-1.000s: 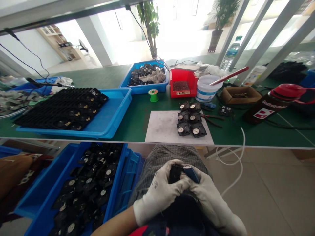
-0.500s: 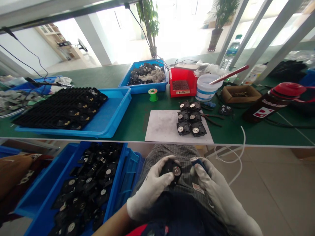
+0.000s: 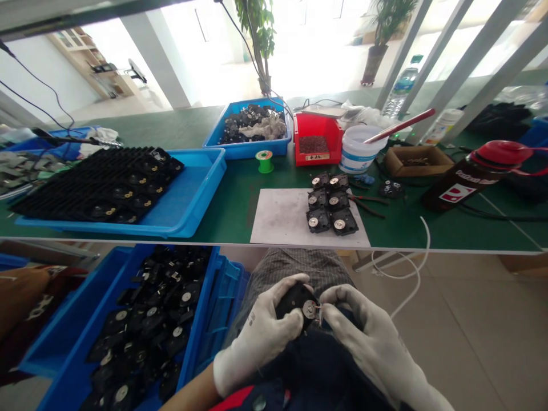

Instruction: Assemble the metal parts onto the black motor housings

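Note:
My left hand [image 3: 268, 319], in a white glove, grips a black plastic unit [image 3: 295, 299] with a round silver disc, held above my lap. The thumb lies beside the disc. My right hand [image 3: 363, 325], gloved too, is closed at the unit's right edge, its fingertips by the disc. Inside its curled fingers shows a dark blue object [image 3: 347, 314], mostly hidden, whose kind I cannot make out. Several similar black units [image 3: 334, 200] stand in two columns on a white sheet [image 3: 278, 220] on the bench.
A blue tray [image 3: 192, 200] with stacked black trays lies at left. Below it, a blue crate [image 3: 205, 302] holds many black units. Behind the sheet are a green spool [image 3: 265, 162], a red bin [image 3: 317, 154], a white tub [image 3: 362, 151], pliers [image 3: 370, 202] and a dark bottle [image 3: 471, 180].
My right hand has moved left, bringing its fingertips up to the disc side of the black unit. The left hand has tilted the unit slightly. The camera view has shifted a little.

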Demonstrator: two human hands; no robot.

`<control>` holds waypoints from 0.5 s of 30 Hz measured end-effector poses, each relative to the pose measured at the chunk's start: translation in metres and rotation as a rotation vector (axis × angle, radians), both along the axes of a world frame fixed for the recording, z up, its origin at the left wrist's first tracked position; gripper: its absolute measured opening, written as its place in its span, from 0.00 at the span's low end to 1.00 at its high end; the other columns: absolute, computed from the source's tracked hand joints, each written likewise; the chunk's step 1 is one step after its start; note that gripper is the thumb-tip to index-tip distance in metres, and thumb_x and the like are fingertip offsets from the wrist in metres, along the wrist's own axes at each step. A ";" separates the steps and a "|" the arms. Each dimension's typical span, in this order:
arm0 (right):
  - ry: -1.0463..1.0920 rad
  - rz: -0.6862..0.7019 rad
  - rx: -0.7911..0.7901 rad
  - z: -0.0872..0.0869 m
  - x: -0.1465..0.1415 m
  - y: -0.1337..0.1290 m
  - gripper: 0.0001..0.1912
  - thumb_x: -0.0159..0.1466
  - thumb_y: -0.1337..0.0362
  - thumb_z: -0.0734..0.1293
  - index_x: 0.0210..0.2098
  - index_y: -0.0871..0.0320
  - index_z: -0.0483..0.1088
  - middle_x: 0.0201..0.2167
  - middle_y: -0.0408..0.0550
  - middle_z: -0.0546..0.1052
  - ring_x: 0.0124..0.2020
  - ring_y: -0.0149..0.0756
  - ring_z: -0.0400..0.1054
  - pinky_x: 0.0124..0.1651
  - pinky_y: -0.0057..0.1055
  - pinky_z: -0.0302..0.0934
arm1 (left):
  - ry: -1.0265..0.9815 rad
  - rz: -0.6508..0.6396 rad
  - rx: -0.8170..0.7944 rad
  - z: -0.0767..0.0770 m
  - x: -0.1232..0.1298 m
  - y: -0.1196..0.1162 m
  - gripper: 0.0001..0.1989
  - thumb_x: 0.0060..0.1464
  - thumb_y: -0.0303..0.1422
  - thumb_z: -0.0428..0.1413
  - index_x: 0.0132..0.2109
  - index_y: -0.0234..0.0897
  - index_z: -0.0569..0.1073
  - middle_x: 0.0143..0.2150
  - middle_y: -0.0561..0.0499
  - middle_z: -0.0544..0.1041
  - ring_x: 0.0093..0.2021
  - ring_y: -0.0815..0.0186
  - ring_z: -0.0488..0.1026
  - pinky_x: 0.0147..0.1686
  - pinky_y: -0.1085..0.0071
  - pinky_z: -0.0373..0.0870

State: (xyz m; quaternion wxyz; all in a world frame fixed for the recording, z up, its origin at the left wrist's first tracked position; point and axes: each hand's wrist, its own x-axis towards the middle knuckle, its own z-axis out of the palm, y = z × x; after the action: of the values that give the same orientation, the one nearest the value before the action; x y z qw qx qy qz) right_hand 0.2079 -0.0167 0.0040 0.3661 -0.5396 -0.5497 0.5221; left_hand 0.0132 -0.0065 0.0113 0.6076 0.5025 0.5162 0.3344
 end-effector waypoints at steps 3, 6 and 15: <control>-0.030 -0.017 0.049 0.003 -0.001 0.000 0.10 0.66 0.55 0.68 0.36 0.55 0.75 0.29 0.44 0.77 0.30 0.35 0.71 0.35 0.27 0.65 | 0.013 -0.008 0.017 -0.002 0.000 0.000 0.29 0.51 0.32 0.59 0.61 0.34 0.74 0.54 0.44 0.83 0.53 0.53 0.78 0.57 0.61 0.73; -0.041 -0.020 0.050 0.002 -0.002 -0.001 0.10 0.67 0.55 0.67 0.36 0.55 0.75 0.30 0.44 0.78 0.31 0.36 0.72 0.35 0.27 0.66 | 0.019 -0.012 0.017 -0.003 0.000 -0.001 0.29 0.51 0.32 0.59 0.61 0.35 0.75 0.53 0.44 0.83 0.53 0.54 0.78 0.58 0.61 0.72; -0.052 0.012 0.023 -0.003 -0.003 -0.003 0.11 0.69 0.54 0.66 0.38 0.54 0.74 0.33 0.45 0.80 0.34 0.37 0.75 0.39 0.28 0.68 | 0.065 -0.012 0.055 -0.001 0.000 -0.003 0.28 0.50 0.31 0.58 0.60 0.34 0.77 0.51 0.45 0.84 0.52 0.54 0.79 0.60 0.61 0.72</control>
State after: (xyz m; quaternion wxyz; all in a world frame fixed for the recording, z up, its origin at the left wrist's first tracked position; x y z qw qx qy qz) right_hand 0.2047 -0.0197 0.0011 0.3548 -0.5454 -0.5683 0.5036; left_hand 0.0136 -0.0096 0.0106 0.5785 0.5328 0.5230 0.3284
